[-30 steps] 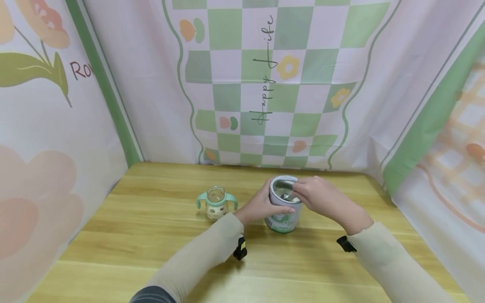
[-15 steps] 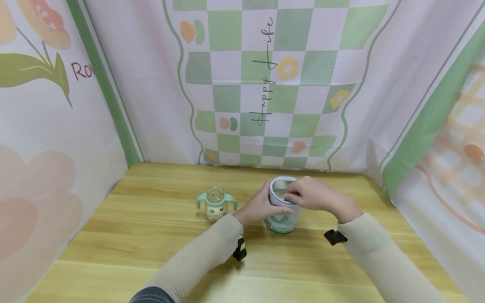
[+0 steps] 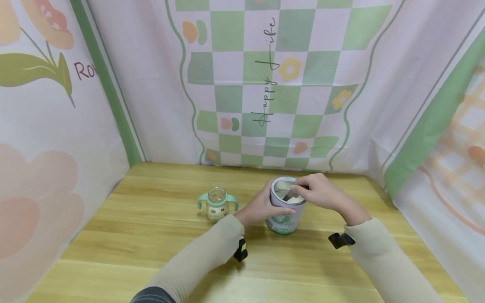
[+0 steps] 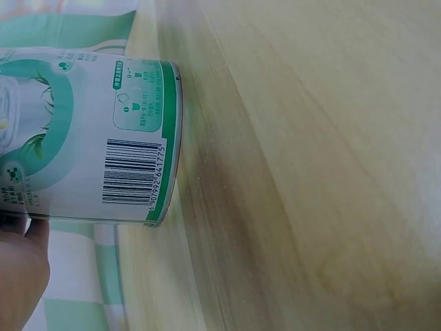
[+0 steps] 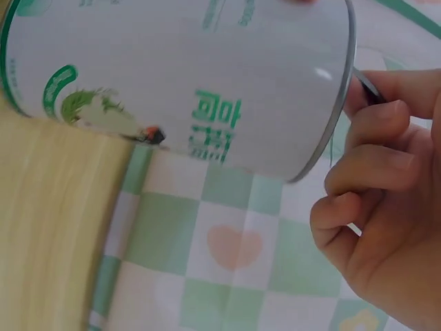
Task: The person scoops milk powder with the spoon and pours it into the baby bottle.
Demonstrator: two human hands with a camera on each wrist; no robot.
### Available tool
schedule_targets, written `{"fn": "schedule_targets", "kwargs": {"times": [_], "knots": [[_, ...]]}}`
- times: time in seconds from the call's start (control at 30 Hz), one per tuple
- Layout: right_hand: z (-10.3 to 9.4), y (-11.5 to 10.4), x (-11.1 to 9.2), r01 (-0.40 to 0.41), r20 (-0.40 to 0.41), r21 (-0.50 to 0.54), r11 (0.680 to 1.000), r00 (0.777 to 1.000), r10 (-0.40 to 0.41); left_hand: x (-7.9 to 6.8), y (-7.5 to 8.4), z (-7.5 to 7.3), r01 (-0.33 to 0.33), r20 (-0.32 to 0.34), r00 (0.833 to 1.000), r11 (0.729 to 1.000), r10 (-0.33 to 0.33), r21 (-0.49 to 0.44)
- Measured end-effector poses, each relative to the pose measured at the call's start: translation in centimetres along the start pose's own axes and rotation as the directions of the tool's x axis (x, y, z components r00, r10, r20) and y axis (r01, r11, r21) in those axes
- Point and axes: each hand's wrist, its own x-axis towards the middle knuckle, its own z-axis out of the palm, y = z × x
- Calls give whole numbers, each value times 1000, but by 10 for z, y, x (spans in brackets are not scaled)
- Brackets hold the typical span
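Note:
A white and green milk powder tin (image 3: pixel 285 225) stands without a lid on the table, its barcode side (image 4: pixel 134 172) showing in the left wrist view. My left hand (image 3: pixel 261 206) grips the tin's left side, thumb across the front. Over the rim, my right hand (image 3: pixel 323 193) pinches the handle of a metal spoon (image 3: pixel 289 196), which slants down inside the tin; its bowl is hidden. In the right wrist view the dark handle (image 5: pixel 370 88) shows between thumb and finger beside the metal rim, with the other fingers curled.
Left of the tin stands a small clear baby bottle (image 3: pixel 217 208) with mint green handles and no cap. The wooden table (image 3: pixel 151 210) ends at a checkered cloth (image 3: pixel 261 105) behind. Cloth walls flank both sides.
My right hand first moved left and deeper over the tin's mouth, then back right and slightly up with the spoon. The left hand keeps its grip; tin and bottle stay in place.

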Motion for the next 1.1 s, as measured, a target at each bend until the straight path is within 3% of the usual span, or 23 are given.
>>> {"fn": "schedule_targets", "kwargs": {"times": [0.23,0.43,0.6,0.83,1.1], "knots": [[0,14,-12,-78,-69,37,996,994,80,-1,0,1,31,-19,999,999,-31,27],[6,22,-18,-80,-139,50,996,987,86,-3,1,2,41,-37,999,998,-40,36],[11,23,-22,-4,-240,-2,1000,971,3,-3,4,2,28,-35,999,999,-27,34],[17,21,-22,105,-383,-113,988,913,-141,-2,4,0,11,-19,1000,1000,-10,18],[20,22,-21,120,-431,-141,983,886,-170,-1,1,-1,13,-17,1000,1000,-12,22]]}}
